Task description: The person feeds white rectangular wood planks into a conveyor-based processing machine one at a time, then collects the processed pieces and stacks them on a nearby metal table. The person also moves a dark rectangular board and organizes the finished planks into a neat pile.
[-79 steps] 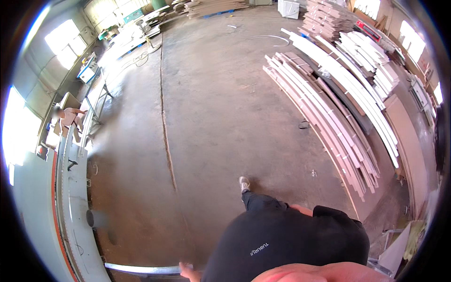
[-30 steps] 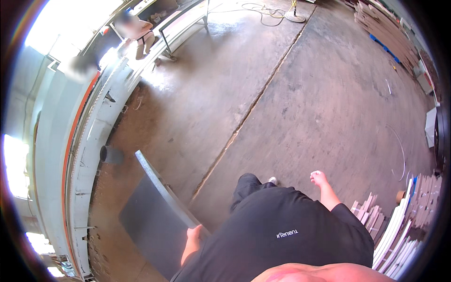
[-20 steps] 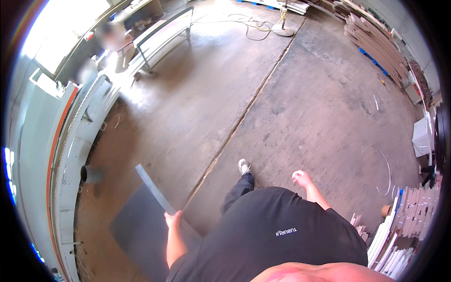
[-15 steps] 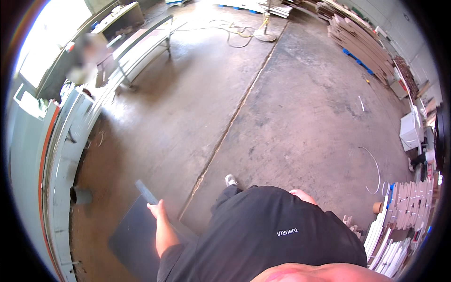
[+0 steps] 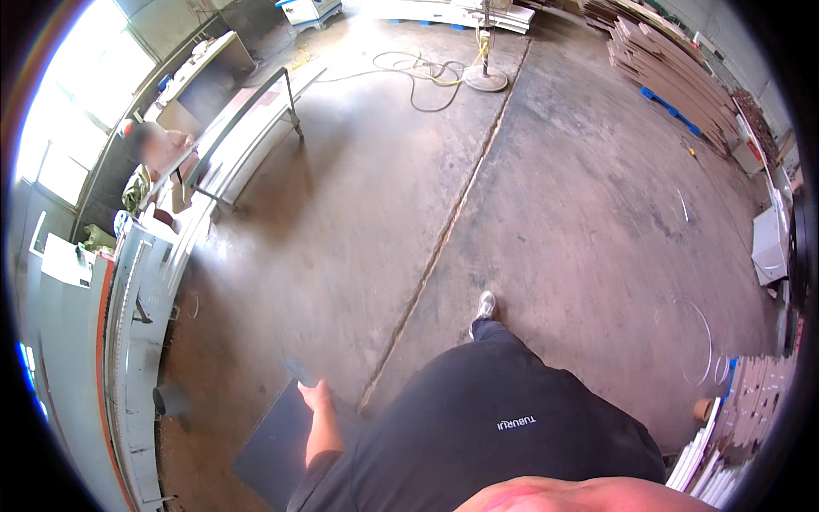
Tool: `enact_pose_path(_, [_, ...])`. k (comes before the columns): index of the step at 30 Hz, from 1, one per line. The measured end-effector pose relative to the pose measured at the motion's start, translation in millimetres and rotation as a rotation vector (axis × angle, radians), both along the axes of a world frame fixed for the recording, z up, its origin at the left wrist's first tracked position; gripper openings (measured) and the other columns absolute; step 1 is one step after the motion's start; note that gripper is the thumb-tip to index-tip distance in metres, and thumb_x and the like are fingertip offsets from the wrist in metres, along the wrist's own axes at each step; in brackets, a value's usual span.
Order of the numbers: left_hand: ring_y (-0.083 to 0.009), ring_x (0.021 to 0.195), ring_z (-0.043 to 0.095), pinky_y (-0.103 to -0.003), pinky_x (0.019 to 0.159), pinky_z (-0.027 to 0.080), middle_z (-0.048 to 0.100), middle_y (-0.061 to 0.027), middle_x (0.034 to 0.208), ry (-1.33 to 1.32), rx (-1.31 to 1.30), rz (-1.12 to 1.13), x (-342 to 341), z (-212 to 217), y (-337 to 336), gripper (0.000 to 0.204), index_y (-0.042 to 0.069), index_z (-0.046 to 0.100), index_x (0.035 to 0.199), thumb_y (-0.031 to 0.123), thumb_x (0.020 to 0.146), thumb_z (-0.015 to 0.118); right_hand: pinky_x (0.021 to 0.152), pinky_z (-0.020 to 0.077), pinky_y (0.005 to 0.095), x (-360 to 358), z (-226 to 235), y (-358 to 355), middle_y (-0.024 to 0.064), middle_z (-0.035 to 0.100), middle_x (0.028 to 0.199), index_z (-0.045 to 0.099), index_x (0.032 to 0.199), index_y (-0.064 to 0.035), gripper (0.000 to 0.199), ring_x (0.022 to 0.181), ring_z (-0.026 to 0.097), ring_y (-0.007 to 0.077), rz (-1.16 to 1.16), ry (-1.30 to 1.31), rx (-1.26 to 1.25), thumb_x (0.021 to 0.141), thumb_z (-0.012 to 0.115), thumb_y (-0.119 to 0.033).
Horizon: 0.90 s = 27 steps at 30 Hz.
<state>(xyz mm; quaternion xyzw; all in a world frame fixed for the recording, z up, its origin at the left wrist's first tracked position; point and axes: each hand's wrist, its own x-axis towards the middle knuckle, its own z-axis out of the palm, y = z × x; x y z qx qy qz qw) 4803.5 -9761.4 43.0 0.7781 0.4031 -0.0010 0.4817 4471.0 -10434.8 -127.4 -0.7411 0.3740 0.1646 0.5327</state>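
My left hand [image 5: 316, 395] is closed around the upper edge of a dark grey flat panel [image 5: 275, 444], which hangs down at my left side. A lighter, bluish-grey strip [image 5: 297, 371] juts out past my fingers at the panel's top. My forearm hides part of the panel, and its lower end lies near the bottom of the picture. My right hand is out of view behind my dark shirt.
A long grey machine [image 5: 128, 401] runs along the left, with a dark cylinder [image 5: 171, 400] low beside it. Beyond it, a person [image 5: 158, 162] is at a long bench [image 5: 243, 128]. A round-based stand [image 5: 486, 78] with hoses is ahead. Stacked boards [image 5: 674, 72] and white strips [image 5: 695, 456] line the right.
My shoe has come further forward and right. The panel, still in my left hand, sits further right in the picture. Skin seen at the shirt's right side is now hidden.
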Motion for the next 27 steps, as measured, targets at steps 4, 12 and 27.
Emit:
enact_pose_path(4, [-0.0258, 0.074, 0.071, -0.039, 0.063, 0.059, 0.07, -0.0179, 0.11, 0.006, 0.042, 0.031, 52.8, -11.7, -83.8, 0.085, 0.003, 0.039, 0.157, 0.004, 0.079, 0.072, 0.073, 0.0588, 0.0347, 142.5, 10.4, -141.7, 0.0059, 0.079, 0.088, 0.078, 0.108, -0.0075, 0.02, 0.082, 0.074, 0.0177, 0.143, -0.009, -0.047, 0.096, 0.072, -0.023])
enact_pose_path(12, [-0.0354, 0.121, 0.068, -0.046, 0.1, 0.058, 0.06, -0.0274, 0.145, 0.162, 0.126, 0.036, 184.0, 44.7, -272.2, 0.116, 0.008, 0.013, 0.172, 0.008, 0.081, 0.086, 0.065, 0.0533, 0.0314, 470.1, 139.0, -368.0, 0.0008, 0.077, 0.098, 0.072, 0.111, -0.0122, 0.019, 0.078, 0.07, 0.011, -0.138, -0.055, -0.034, 0.104, 0.066, -0.029])
enact_pose_path(27, [-0.0196, 0.055, 0.063, -0.036, 0.053, 0.05, 0.067, -0.0101, 0.073, 0.016, -0.201, 0.112, 454.9, -55.3, -449.8, 0.058, 0.001, 0.052, 0.131, 0.003, 0.077, 0.073, 0.068, 0.0568, 0.0355, 757.8, 93.7, -525.3, 0.0023, 0.073, 0.087, 0.072, 0.102, -0.0083, 0.009, 0.076, 0.071, 0.0166, 0.571, 0.046, 0.005, 0.101, 0.069, -0.017])
